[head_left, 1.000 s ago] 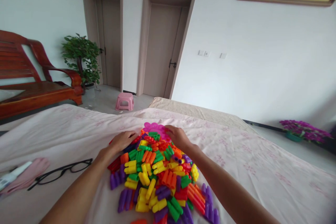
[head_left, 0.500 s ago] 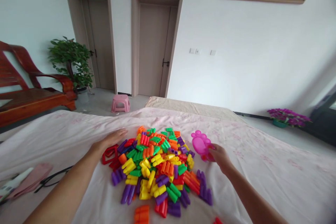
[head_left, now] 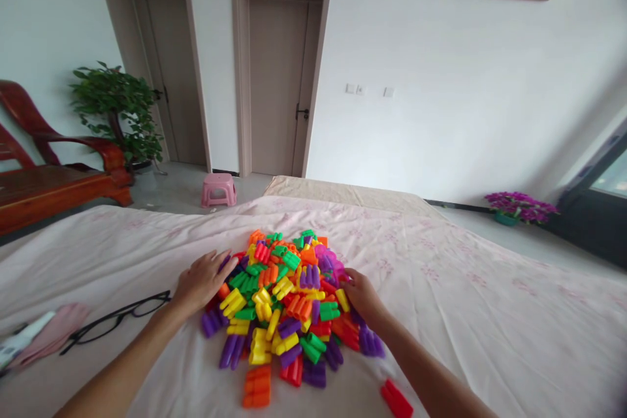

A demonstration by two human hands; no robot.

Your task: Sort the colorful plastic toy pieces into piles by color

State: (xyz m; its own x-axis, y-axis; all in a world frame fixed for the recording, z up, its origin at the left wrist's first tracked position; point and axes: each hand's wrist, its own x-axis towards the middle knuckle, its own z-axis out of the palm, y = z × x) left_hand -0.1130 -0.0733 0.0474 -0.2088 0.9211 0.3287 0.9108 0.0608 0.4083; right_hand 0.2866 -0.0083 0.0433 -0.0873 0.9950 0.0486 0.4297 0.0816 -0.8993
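We see blocks (head_left: 263, 305) heaped | red block (head_left: 396, 398) outlying, near right | left hand (head_left: 203, 279), right hand (head_left: 361, 294) apart at edges, grip unclear

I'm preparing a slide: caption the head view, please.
Left hand and right hand flank a heap of colourful plastic pieces on a pale floral sheet, glasses lying nearby.

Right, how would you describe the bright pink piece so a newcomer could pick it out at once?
Start with the pale flowered sheet and find the heap of coloured blocks on it. Follow the heap to its far right side, just beyond the right hand, to reach the pink piece. Its bright pink colour and scalloped edge set it apart from the tube-shaped blocks around it.
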